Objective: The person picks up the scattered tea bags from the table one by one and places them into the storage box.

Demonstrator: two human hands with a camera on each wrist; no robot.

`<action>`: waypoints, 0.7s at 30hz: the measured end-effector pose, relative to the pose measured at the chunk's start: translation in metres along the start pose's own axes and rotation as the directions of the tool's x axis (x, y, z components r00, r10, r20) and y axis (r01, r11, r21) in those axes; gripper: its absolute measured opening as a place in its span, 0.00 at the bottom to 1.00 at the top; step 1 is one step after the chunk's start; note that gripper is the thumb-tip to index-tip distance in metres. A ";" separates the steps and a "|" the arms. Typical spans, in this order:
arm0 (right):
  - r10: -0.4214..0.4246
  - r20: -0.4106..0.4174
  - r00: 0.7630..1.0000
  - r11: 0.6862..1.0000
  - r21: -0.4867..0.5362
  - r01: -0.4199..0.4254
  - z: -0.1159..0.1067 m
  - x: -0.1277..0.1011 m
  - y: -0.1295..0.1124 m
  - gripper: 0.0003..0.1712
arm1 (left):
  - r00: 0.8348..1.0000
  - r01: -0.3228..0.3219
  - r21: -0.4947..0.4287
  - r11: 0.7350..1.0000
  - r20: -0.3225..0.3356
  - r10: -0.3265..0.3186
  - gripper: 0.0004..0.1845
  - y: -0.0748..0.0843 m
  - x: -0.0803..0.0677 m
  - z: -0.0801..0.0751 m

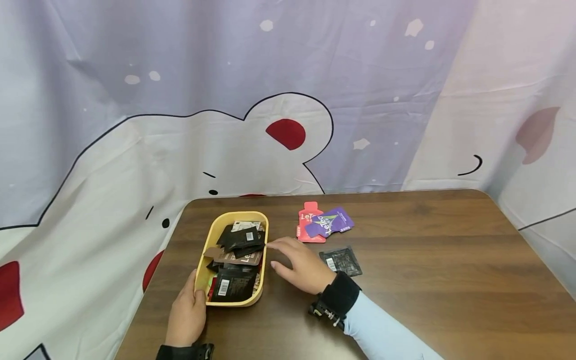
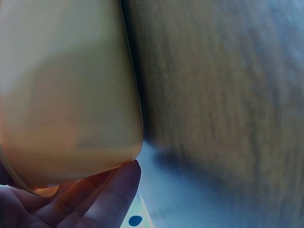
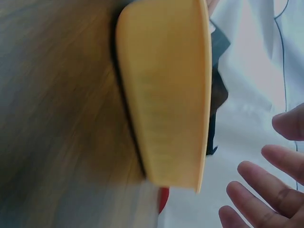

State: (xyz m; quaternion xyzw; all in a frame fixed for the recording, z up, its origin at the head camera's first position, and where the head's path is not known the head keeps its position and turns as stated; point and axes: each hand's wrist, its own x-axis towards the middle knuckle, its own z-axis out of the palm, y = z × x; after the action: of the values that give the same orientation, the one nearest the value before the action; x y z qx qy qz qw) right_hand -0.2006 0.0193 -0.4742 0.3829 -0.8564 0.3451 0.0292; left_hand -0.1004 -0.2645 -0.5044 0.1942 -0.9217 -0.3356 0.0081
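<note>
A yellow plastic bin (image 1: 234,303) stands on the table, filled with black sachets (image 1: 235,288), a brown card (image 1: 245,258) and a small cream-coloured packet (image 1: 245,225). My left hand (image 1: 186,314) grips its near left side, the thumb at the rim and the fingers against the outer wall (image 2: 71,90). Beside the bin's right rim hovers my right hand (image 1: 307,267), fingers spread and holding nothing. In the right wrist view those fingers (image 3: 268,190) are apart from the bin.
On the table to the right of the bin, a purple card (image 1: 332,222) overlaps a red card (image 1: 306,220). One black sachet (image 1: 344,261) lies behind my right wrist. A printed curtain (image 1: 288,60) hangs beyond the wooden table (image 1: 450,260).
</note>
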 end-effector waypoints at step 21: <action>0.177 -0.053 0.983 0.980 -0.083 -0.181 -0.031 -0.056 0.063 0.29 | 0.999 0.038 -0.010 0.999 0.018 -0.038 0.32 0.000 0.003 0.000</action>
State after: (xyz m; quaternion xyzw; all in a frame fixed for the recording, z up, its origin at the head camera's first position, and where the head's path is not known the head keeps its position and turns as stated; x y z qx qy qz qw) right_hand -0.2101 0.1038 -0.5042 0.2949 -0.9008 0.3170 0.0343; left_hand -0.1029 -0.2650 -0.5046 0.2086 -0.9162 -0.3421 -0.0055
